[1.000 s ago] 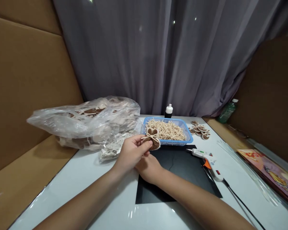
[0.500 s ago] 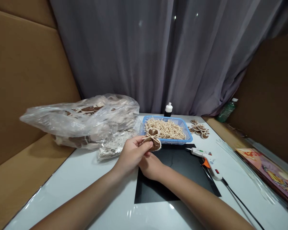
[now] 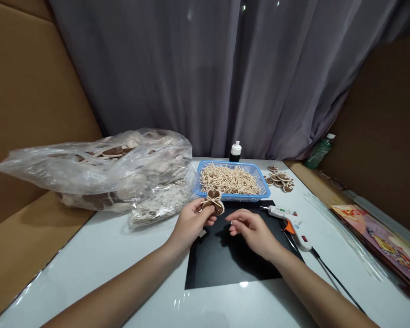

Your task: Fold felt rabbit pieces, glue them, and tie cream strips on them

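Note:
My left hand [image 3: 190, 223] pinches a brown felt rabbit-head shape [image 3: 214, 203] with a pale fuzzy edge and a cream bow tied at the base of its ears. It is held over the far edge of a black mat [image 3: 232, 269], just in front of a blue basket [image 3: 264, 189] of short cream bows or twine pieces [image 3: 228, 179]. To the right, my right hand [image 3: 251, 230] hovers above the mat, fingers loosely curved and apart, with nothing visible in them. A small pale piece [image 3: 202, 233] shows below my left hand. A white hot glue gun [image 3: 294, 225] lies right of my right hand.
A large clear plastic bag [image 3: 133, 159] of brown-and-cream felt pieces and a smaller bag [image 3: 160, 202] stand left. Finished-looking felt shapes [image 3: 282, 179] are piled beyond the glue gun. A white-capped bottle [image 3: 235, 151] is behind the basket; clear glue sticks [image 3: 348, 237] and a booklet [image 3: 382, 237] lie right.
My right hand has come away from the felt rabbit head and moved right over the mat. My left hand still holds the piece. The view has shifted slightly.

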A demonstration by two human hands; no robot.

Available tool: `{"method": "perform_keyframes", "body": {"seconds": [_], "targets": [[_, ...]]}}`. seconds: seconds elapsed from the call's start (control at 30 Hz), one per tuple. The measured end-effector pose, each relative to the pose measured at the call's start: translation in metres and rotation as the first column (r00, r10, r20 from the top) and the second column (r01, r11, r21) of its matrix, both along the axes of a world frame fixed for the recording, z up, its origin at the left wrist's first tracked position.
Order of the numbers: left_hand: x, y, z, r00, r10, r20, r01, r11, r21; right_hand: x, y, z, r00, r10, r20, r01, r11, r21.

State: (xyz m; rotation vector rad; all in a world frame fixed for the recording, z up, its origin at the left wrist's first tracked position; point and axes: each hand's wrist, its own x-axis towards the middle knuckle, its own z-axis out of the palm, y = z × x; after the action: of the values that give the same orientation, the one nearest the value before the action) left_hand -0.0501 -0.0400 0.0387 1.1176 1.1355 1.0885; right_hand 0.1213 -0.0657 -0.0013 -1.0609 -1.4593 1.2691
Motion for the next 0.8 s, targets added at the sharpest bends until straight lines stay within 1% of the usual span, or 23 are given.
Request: {"method": "perform_keyframes", "body": {"seconds": [0.1,0.2,0.27,0.37,0.43,0.53,0.6,0.7,0.8], "targets": [[0.003,0.000,-0.009,1.000,-0.007,-0.017,0.007,0.999,-0.032,0.012,-0.002,0.005,0.981,-0.097,-0.166,0.069,0.983,-0.168],[0.004,0.000,-0.013,1.000,0.007,-0.028,-0.008,0.999,-0.042,0.016,-0.002,0.007,0.965,-0.155,-0.214,0.109,0.971,-0.212],[0.005,0.000,-0.014,0.999,0.018,-0.035,-0.019,0.999,-0.035,0.018,-0.003,0.008,0.967,-0.156,-0.201,0.121,0.976,-0.180],[0.006,-0.001,-0.014,0.999,0.031,-0.034,-0.032,0.999,-0.026,0.022,-0.007,0.009,0.970,-0.160,-0.181,0.147,0.986,-0.083],[0.006,-0.002,-0.015,0.999,0.032,-0.028,-0.033,0.999,-0.024,0.024,-0.011,0.010,0.971,-0.145,-0.192,0.143,0.989,-0.024],[0.007,-0.003,-0.018,1.000,0.004,-0.020,-0.004,1.000,-0.017,0.023,-0.017,0.014,0.973,-0.100,-0.207,0.121,0.988,0.092],[0.007,-0.004,-0.021,0.999,-0.032,-0.020,0.031,0.999,-0.013,0.021,-0.020,0.016,0.975,-0.103,-0.196,0.134,0.980,0.149],[0.007,-0.005,-0.023,0.996,-0.083,-0.042,0.083,0.997,-0.009,0.019,-0.022,0.019,0.968,-0.119,-0.219,0.151,0.979,0.136],[0.008,-0.006,-0.024,0.994,-0.096,-0.055,0.096,0.995,-0.008,0.019,-0.021,0.019,0.968,-0.097,-0.230,0.129,0.983,0.130]]}}
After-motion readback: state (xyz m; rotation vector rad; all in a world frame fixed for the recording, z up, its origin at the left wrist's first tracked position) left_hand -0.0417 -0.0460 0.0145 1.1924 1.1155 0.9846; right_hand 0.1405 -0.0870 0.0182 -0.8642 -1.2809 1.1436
